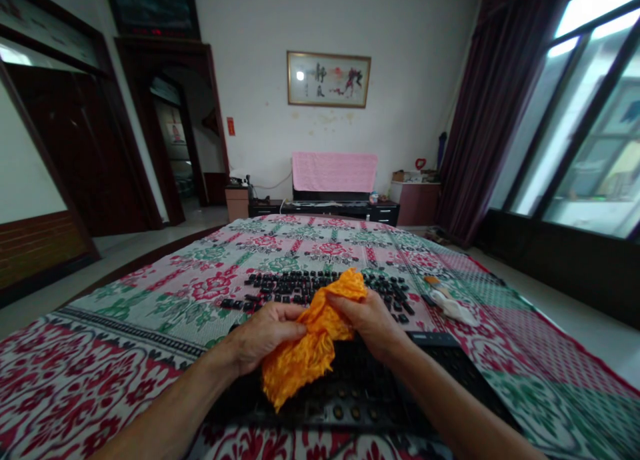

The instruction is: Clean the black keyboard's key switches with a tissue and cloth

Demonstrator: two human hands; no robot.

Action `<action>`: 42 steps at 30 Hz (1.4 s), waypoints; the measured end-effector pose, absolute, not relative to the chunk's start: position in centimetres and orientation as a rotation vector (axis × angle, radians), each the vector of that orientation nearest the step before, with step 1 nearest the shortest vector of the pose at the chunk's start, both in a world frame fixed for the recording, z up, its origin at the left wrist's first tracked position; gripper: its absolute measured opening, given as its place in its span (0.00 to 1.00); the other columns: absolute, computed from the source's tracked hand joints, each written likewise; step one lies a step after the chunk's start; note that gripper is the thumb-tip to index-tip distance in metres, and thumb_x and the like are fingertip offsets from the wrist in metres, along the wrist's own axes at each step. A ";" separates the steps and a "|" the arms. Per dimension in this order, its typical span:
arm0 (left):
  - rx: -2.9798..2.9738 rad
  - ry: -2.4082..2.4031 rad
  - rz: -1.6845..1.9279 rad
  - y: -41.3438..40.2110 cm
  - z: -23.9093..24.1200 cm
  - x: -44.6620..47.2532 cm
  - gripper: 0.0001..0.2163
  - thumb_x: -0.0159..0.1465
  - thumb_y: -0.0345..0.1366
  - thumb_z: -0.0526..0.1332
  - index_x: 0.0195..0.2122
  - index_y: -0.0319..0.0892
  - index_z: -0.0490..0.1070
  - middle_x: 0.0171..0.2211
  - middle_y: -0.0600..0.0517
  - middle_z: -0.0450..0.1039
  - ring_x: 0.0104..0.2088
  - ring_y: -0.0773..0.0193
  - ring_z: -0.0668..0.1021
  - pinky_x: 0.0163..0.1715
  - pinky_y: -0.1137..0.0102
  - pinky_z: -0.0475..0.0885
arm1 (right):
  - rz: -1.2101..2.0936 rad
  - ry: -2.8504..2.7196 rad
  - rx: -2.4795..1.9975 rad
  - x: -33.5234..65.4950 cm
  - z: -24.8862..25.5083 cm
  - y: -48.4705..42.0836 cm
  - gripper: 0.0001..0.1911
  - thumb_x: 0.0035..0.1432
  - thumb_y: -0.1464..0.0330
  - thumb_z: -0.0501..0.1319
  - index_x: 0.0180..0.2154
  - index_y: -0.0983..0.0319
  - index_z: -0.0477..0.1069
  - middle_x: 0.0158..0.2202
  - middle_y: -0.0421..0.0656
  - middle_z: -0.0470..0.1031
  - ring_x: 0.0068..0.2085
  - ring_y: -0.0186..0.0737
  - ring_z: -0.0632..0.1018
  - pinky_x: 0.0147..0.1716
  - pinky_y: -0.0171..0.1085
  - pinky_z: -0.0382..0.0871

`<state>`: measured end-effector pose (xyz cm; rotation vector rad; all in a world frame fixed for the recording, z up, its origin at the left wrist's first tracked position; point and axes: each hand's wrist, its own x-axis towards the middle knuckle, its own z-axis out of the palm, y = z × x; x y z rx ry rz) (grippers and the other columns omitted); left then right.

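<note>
Head view: a black keyboard base (465,367) lies near, on a floral cover (150,293); an orange cloth (305,353) hangs bunched above its left and middle part, held up in two hands.
Left hand (273,333): grasping the cloth's left side, pinched between thumb and bent fingers.
Right hand (373,320): grasping the cloth's far right end, thumb laid over it.
Cloth contact: whether its near, ragged edge touches the base cannot be told.
Keycaps (295,288): black and loose, in rough rows just beyond the base; the right-hand ones lie more scattered.
Cloth handling: a compact pad with the ragged edge tucked under should snag less on the base's exposed key positions; one fingertip behind a single layer would probably suit the narrow gaps.
Base handling: light pressure seems wise, and one hand steadying the frame would help stop it sliding on the soft cover.
Keycap care: the dangling cloth is best held clear of the rows, since a sweep could mix their order.
Keyboard label: a small pale mark (421,337) at the far right part of the base, illegible; no brand readable.
Keycap legends: too small to read.
Wall writing: brush-style Chinese characters in a gilt-framed picture (329,79), too soft to read surely; the red paper strip (231,126) is illegible.
</note>
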<state>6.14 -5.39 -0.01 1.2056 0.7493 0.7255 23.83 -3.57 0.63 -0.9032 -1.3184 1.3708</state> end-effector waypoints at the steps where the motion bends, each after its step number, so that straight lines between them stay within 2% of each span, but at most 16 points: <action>1: 1.189 0.719 0.709 -5.4 0.1 6.1 0.17 0.51 0.29 0.59 0.43 0.36 0.68 0.35 0.45 0.73 0.32 0.64 0.75 0.34 0.72 0.66 | 1.388 -1.305 -0.896 24.0 0.6 -3.4 0.11 0.42 0.64 0.61 0.27 0.65 0.68 0.26 0.41 0.72 0.26 0.35 0.72 0.29 0.36 0.65; 6: 1.151 0.703 0.722 -5.2 0.1 6.0 0.16 0.52 0.30 0.58 0.43 0.36 0.69 0.34 0.45 0.73 0.33 0.62 0.75 0.35 0.70 0.66 | 1.419 -1.290 -0.882 24.4 0.5 -3.2 0.07 0.43 0.68 0.59 0.27 0.65 0.68 0.26 0.41 0.72 0.26 0.35 0.72 0.28 0.36 0.66; 13: 1.212 0.800 0.758 -5.1 -0.2 6.3 0.13 0.51 0.37 0.60 0.35 0.35 0.71 0.32 0.47 0.73 0.30 0.64 0.74 0.32 0.72 0.66 | 1.208 -1.437 -0.916 23.8 0.3 -3.4 0.06 0.42 0.72 0.57 0.28 0.64 0.66 0.24 0.38 0.69 0.24 0.31 0.70 0.25 0.32 0.64; 16: 1.202 0.867 0.799 -5.1 -0.7 6.6 0.11 0.49 0.36 0.62 0.32 0.36 0.70 0.30 0.48 0.73 0.28 0.64 0.74 0.29 0.72 0.66 | 1.025 -1.595 -0.886 23.5 0.1 -3.8 0.05 0.44 0.72 0.55 0.29 0.63 0.65 0.25 0.38 0.69 0.26 0.31 0.69 0.26 0.32 0.64; 21: 1.132 1.001 0.956 -5.1 -1.2 7.3 0.08 0.47 0.34 0.62 0.28 0.36 0.70 0.23 0.52 0.72 0.23 0.67 0.72 0.24 0.74 0.65 | 0.479 -1.939 -0.829 22.5 -0.2 -5.3 0.06 0.47 0.72 0.55 0.31 0.62 0.66 0.30 0.42 0.68 0.31 0.34 0.69 0.31 0.34 0.63; 24: 1.077 1.045 1.082 -4.9 -1.1 7.3 0.08 0.45 0.31 0.62 0.27 0.36 0.69 0.22 0.53 0.70 0.22 0.68 0.72 0.23 0.75 0.65 | 0.317 -2.154 -0.717 22.0 0.0 -6.6 0.11 0.45 0.75 0.54 0.35 0.62 0.66 0.36 0.44 0.67 0.37 0.38 0.68 0.37 0.37 0.61; 26: 1.006 1.023 1.132 -4.7 -1.0 7.1 0.09 0.46 0.29 0.60 0.31 0.37 0.68 0.22 0.53 0.70 0.22 0.67 0.72 0.24 0.74 0.66 | 0.245 -2.278 -0.672 22.0 0.3 -7.3 0.18 0.43 0.74 0.56 0.40 0.62 0.64 0.42 0.46 0.66 0.43 0.42 0.65 0.45 0.43 0.56; 30: 0.862 0.968 1.178 -4.1 -1.0 6.6 0.12 0.47 0.26 0.58 0.35 0.37 0.66 0.24 0.52 0.71 0.22 0.68 0.73 0.24 0.73 0.67 | 0.097 -2.434 -0.638 22.3 0.6 -7.6 0.30 0.41 0.64 0.61 0.49 0.60 0.58 0.49 0.48 0.61 0.50 0.48 0.59 0.52 0.52 0.40; 32: 0.819 0.931 1.187 -3.9 -0.9 6.5 0.12 0.48 0.24 0.56 0.35 0.37 0.66 0.25 0.51 0.71 0.23 0.68 0.73 0.25 0.73 0.68 | 0.005 -2.477 -0.629 22.4 0.4 -7.3 0.31 0.42 0.63 0.61 0.50 0.59 0.57 0.50 0.47 0.60 0.52 0.49 0.57 0.52 0.53 0.38; 35: 0.780 0.866 1.170 -3.8 -0.6 6.5 0.11 0.48 0.23 0.54 0.34 0.36 0.66 0.26 0.51 0.71 0.24 0.68 0.73 0.25 0.74 0.68 | -0.130 -2.430 -0.667 22.5 -0.2 -6.5 0.21 0.49 0.70 0.56 0.47 0.56 0.61 0.50 0.45 0.61 0.52 0.46 0.57 0.51 0.52 0.43; 38: 0.803 0.780 1.137 -4.0 -0.1 6.5 0.10 0.48 0.23 0.54 0.32 0.35 0.67 0.27 0.49 0.71 0.26 0.68 0.73 0.27 0.74 0.69 | -0.134 -2.318 -0.679 22.7 -0.6 -5.9 0.16 0.53 0.74 0.52 0.43 0.56 0.65 0.48 0.45 0.62 0.50 0.44 0.60 0.49 0.49 0.50; 42: 0.917 0.734 1.010 -4.5 0.5 6.1 0.11 0.49 0.24 0.53 0.34 0.36 0.68 0.30 0.49 0.71 0.29 0.67 0.73 0.28 0.73 0.69 | 0.214 -2.102 -0.747 23.0 -0.8 -5.1 0.12 0.51 0.76 0.52 0.37 0.61 0.68 0.38 0.45 0.68 0.41 0.39 0.67 0.41 0.40 0.61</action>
